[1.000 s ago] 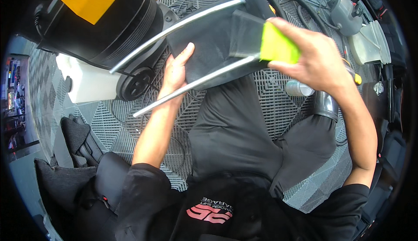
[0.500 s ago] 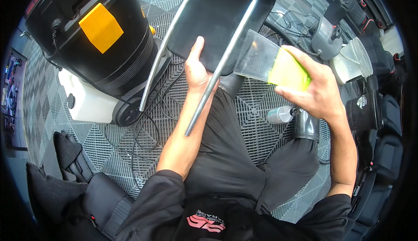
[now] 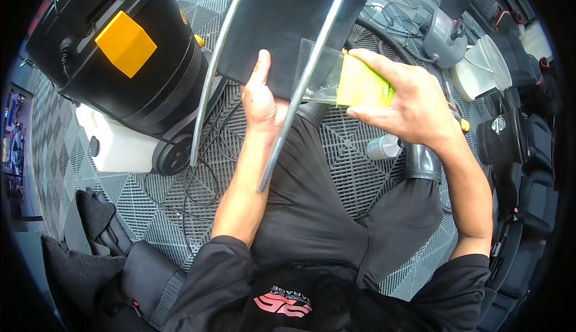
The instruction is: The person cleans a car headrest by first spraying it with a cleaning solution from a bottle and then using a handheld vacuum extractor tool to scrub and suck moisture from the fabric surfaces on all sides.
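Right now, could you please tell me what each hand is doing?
Left hand: open, flat against the black mat.
Right hand: closed on the clear nozzle.

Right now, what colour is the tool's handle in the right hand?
Bright yellow-green handle, gripped by the right hand; head view.

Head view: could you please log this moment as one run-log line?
left hand: flat on black mat | right hand: holds clear nozzle at mat edge | black vacuum to left | grey tile floor
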Demonstrator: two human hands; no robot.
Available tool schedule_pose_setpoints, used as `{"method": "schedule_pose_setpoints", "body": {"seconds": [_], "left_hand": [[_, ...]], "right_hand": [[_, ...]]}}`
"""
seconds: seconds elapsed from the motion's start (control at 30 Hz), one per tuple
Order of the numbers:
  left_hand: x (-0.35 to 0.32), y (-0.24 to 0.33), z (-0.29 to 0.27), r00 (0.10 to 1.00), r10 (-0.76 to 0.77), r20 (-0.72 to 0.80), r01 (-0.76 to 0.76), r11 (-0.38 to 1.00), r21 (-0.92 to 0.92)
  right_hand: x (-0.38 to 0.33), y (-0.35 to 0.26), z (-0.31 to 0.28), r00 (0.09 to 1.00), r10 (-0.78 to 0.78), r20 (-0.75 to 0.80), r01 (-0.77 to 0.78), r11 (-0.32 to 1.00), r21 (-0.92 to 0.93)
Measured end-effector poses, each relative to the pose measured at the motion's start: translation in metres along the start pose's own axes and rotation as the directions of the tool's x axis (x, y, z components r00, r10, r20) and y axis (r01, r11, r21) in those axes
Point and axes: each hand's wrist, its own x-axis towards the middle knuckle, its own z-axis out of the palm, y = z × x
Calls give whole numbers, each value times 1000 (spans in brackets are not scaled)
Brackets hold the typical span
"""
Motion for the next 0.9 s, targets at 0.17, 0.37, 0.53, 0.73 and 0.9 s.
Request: {"method": "schedule_pose_setpoints", "body": {"seconds": [0.17,0.37,0.53,0.73,0.9], "left_hand": [[-9,17,-13,994,-109,29,108,992,61],[-13,28,-12,995,-95,21,87,966,242],[-14,34,-9,992,-128,14,120,961,249],[-16,34,-11,994,-112,7,107,965,239],[-17,33,-13,999,-47,13,42,971,233]], "right_hand": [[-3,-1,-9,992,66,112,-64,998,-28],[-10,2,-12,994,43,105,-44,999,7],[-10,8,-16,989,73,125,-76,997,20],[-9,17,-22,993,72,95,-77,996,55],[-4,23,-25,996,72,55,-75,995,70]]}}
